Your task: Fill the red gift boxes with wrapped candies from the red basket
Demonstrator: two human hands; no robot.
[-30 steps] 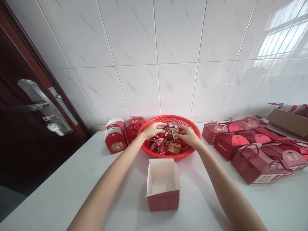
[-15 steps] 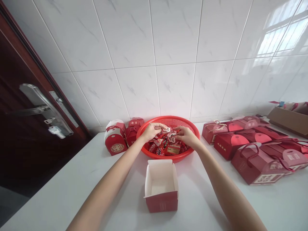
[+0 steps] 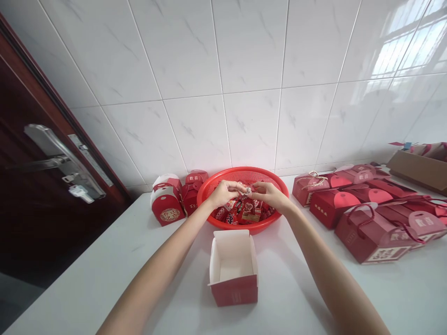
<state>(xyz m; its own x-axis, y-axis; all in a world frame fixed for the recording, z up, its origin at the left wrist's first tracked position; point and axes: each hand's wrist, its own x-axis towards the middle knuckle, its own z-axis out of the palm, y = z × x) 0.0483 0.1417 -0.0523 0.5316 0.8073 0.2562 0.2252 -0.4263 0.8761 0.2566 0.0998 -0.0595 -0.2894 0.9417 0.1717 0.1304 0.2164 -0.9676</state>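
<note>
Above the red plastic basket (image 3: 251,228), my left hand (image 3: 222,194) pinches a small red-and-white wrapped candy (image 3: 246,192) printed with a dark character. My right hand (image 3: 271,196) has its fingers closed at the candy's other end. Wrapped sweets (image 3: 240,214), mostly red, fill the basket beneath both hands. Nearer to me, between my forearms, stands an open carton (image 3: 234,291), red outside and white inside, with its flaps up. The carton's bottom shows bare white.
Two red gift boxes (image 3: 167,207) stand left of the basket. On the right are several folded red gift boxes (image 3: 373,232), some with rope handles, and a brown cardboard box (image 3: 415,172). A tiled wall (image 3: 251,121) rises behind; a dark door (image 3: 31,200) is at left.
My right hand has risen slightly from over the sweets and come to the candy in my left hand. Both hands are now closer together. The carton has stayed put.
</note>
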